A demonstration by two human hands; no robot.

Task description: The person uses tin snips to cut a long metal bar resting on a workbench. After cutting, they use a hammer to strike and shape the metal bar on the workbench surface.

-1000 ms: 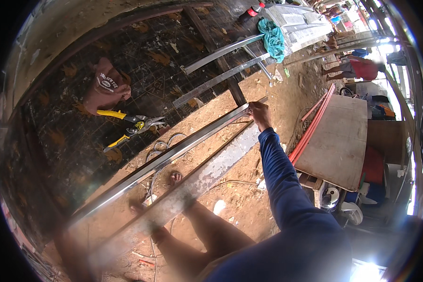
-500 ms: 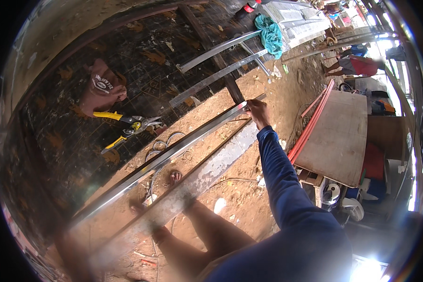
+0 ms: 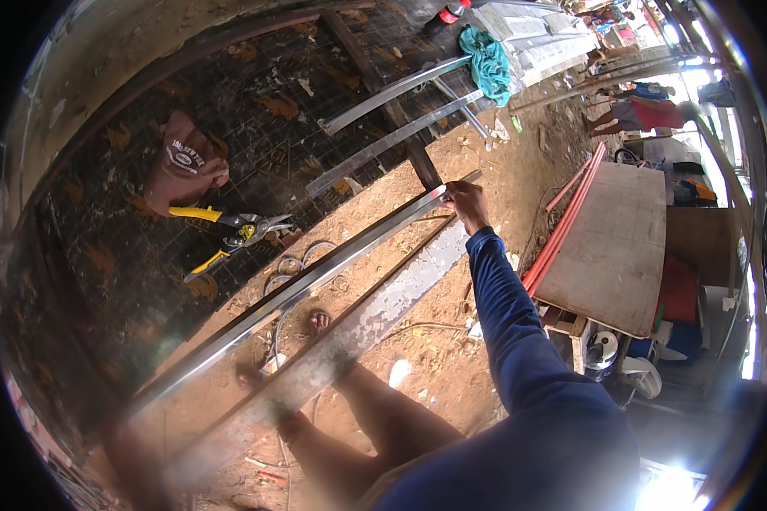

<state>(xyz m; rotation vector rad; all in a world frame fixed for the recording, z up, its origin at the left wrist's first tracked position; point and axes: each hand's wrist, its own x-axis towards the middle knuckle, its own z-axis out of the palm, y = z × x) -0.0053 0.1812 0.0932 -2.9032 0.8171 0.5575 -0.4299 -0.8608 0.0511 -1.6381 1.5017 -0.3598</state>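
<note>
A long shiny metal channel (image 3: 315, 274) runs diagonally from the blurred lower left toward the middle. At its far end my right hand (image 3: 467, 206), in a blue sleeve, is closed around it, fingers pinching the edge near the tip. My left hand is out of sight. Alongside the channel, nearer to my legs, lies a wider worn metal beam (image 3: 392, 308) with peeling paint. Yellow-handled tin snips (image 3: 243, 232) rest on the dark tabletop (image 3: 256, 162), their jaws apart, just beyond the channel.
A brown printed cloth (image 3: 183, 166) lies beside the snips. Shorter metal bars (image 3: 392, 92) and a teal cloth (image 3: 484, 64) sit farther off. Red pipes (image 3: 562, 221) lean along a board (image 3: 609, 247) at right. Cables coil on the dirt. A person (image 3: 648, 115) is in the distance.
The view shifts very slightly. My right hand keeps its grip at the same place on the metal channel.
</note>
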